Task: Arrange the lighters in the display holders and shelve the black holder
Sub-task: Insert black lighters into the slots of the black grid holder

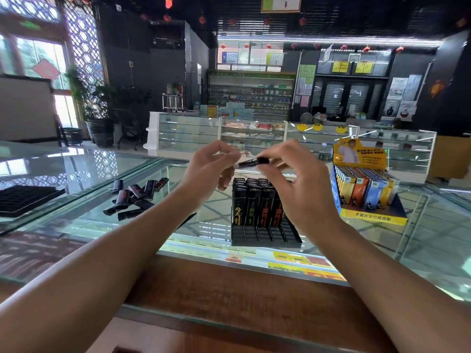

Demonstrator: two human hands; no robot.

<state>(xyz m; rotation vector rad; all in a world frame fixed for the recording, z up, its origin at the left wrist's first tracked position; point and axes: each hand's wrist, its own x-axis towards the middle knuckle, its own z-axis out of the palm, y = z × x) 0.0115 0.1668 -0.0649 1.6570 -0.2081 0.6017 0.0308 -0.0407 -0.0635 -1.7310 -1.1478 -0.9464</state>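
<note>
Both hands are raised above the black display holder on the glass counter. My right hand pinches a black lighter lying sideways in the air. My left hand has its fingertips at the lighter's pale left end; the grip there is blurred. The black holder carries several upright black lighters in its back rows, and its front slots stand bare. A heap of loose black lighters lies on the glass to the left.
A yellow and blue display box full of coloured lighters stands right of the black holder. A flat black tray lies at far left. A wooden counter edge runs in front of me. Glass showcases stand across the shop.
</note>
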